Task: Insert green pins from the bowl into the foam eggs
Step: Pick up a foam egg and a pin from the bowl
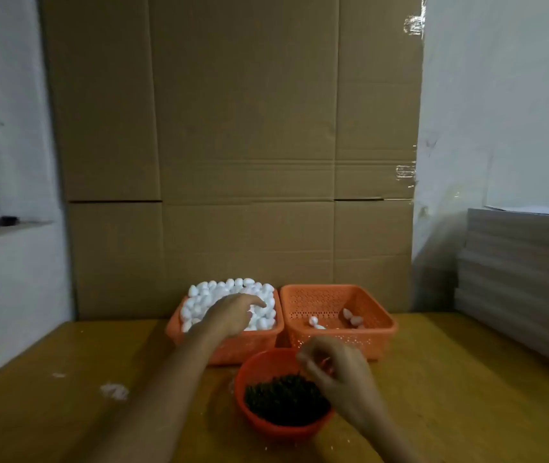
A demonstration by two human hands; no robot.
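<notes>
Bench (pixel 66 412) of yellow wood, cardboard sheet (pixel 233 128) standing behind it. Two orange mesh baskets sit side by side at the far edge, touching or nearly so. Left basket (pixel 243 350) is heaped with white foam eggs (pixel 206 295). Right basket (pixel 336 295) has only a few eggs (pixel 314 320) on its floor; pins in them too small to make out. Orange bowl (pixel 249 422) sits just in front of both baskets, near the person, filled with dark green pins (pixel 283 402).

Left hand (pixel 233 315) is palm down on the egg pile in the left basket, fingers mostly extended and lying loose on the eggs, none clearly gripped. Right hand (pixel 336 365) hovers over the bowl's far right rim, above the pins, motion-blurred; fingers curled in toward the thumb, cannot tell if a pin is pinched.

White scraps (pixel 114 390) lie on the bench left of the bowl. Stack of grey boards (pixel 526 262) at the right edge.
</notes>
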